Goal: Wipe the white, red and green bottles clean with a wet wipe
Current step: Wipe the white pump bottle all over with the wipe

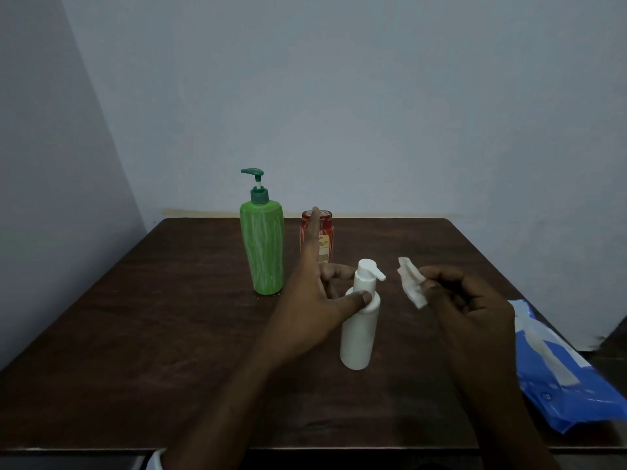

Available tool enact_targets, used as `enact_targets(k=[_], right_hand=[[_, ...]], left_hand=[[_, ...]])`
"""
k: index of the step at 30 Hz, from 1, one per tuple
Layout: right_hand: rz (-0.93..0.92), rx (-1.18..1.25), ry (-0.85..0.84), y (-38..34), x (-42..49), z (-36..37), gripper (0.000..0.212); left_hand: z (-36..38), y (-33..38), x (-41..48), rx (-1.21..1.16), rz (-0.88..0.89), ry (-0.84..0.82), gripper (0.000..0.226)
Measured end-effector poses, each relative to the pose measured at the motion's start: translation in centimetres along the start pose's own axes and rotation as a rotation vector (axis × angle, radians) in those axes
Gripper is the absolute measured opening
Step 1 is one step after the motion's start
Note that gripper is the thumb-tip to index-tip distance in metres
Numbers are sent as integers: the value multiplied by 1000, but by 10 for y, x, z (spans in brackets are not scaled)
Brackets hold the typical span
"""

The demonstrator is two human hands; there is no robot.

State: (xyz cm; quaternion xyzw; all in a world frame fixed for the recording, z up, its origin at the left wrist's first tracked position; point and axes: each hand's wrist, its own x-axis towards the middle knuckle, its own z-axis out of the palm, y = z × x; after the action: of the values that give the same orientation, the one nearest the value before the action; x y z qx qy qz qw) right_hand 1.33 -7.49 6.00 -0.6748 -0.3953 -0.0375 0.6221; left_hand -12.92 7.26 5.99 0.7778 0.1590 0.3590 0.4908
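While my left hand [314, 300] is spread wide, its thumb pressing the shoulder of the white bottle [360, 320], that plain pump bottle stands upright at the table's [135, 334] centre. My right hand [471, 307] pinches a crumpled white wet wipe [412, 281] just beside the pump; the green bottle [263, 245] and red bottle [322, 239] stand behind.
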Motion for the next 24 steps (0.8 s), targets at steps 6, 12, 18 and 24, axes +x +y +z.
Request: enact_targets(k=[6, 12, 18, 24], right_hand=[[-90, -159, 48, 6, -8, 7, 22], [46, 41, 73, 4, -8, 4, 18], [247, 239, 59, 2, -14, 6, 18], [48, -183, -34, 7, -26, 6, 24]], left_hand=[[1, 7, -6, 54, 16, 22, 136], [-18, 42, 10, 128, 151, -39, 114], [-28, 75, 36, 402, 173, -369, 109], [-30, 76, 52, 398, 126, -469, 108]])
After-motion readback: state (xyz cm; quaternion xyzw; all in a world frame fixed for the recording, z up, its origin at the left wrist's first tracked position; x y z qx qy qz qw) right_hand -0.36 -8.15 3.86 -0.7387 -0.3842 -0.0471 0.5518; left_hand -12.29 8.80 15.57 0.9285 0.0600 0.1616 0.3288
